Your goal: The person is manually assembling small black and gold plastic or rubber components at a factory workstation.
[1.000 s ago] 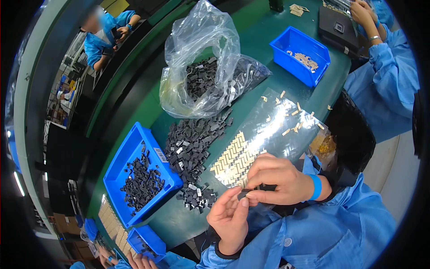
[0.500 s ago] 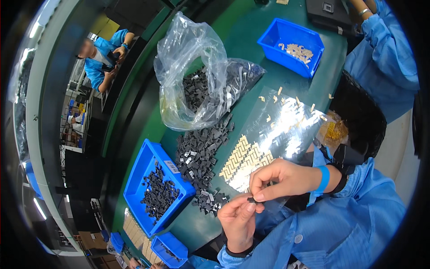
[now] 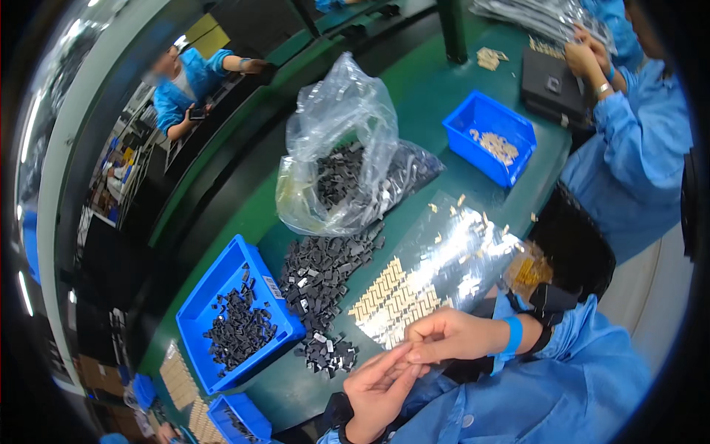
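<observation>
In front of my chest my left hand point(image 3: 381, 386) and my right hand point(image 3: 452, 334) meet, fingertips pinched together. Whatever sits between the fingertips is hidden by them. Just beyond my right hand, small cream-coloured angled pieces point(image 3: 392, 294) lie in neat rows on a clear plastic sheet point(image 3: 473, 277). To the left of my hands is a heap of small black plastic parts point(image 3: 325, 270), with a smaller cluster point(image 3: 325, 354) at its near end. A blue bin point(image 3: 194, 320) holding more, smaller black parts point(image 3: 240, 329) stands left of the heap.
A clear plastic bag point(image 3: 347, 96) of black parts stands behind the heap. At the far right are a blue bin point(image 3: 462, 118) of cream pieces, a black case point(image 3: 551, 78) and a co-worker's hands point(image 3: 584, 55). A small blue bin point(image 3: 248, 411) sits front left. Another person point(image 3: 185, 81) stands across.
The view has tilted, bringing more of the far table and the co-worker in. The small black part seen between my fingertips before is now hidden. My left fingers have straightened somewhat.
</observation>
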Demonstrator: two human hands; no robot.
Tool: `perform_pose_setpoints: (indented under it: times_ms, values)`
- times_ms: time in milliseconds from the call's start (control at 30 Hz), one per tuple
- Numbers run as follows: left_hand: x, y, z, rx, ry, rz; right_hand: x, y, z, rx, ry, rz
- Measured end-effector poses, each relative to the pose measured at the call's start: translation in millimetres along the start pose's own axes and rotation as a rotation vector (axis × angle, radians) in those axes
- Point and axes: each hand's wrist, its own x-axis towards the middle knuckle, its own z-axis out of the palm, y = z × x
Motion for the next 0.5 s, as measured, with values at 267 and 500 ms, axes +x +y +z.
perform_pose_setpoints:
  times_ms: [267,500]
  values:
    - [-8.7,-22.2,10.1,-0.583,-0.009,-0.094,-11.7,-3.5,5.1,-0.232,0.075,-0.239]
    - [-17.2,-25.8,6.9,-1.173,-0.076,-0.511,10.9,-0.7,-15.1,-1.018,-0.020,-0.833]
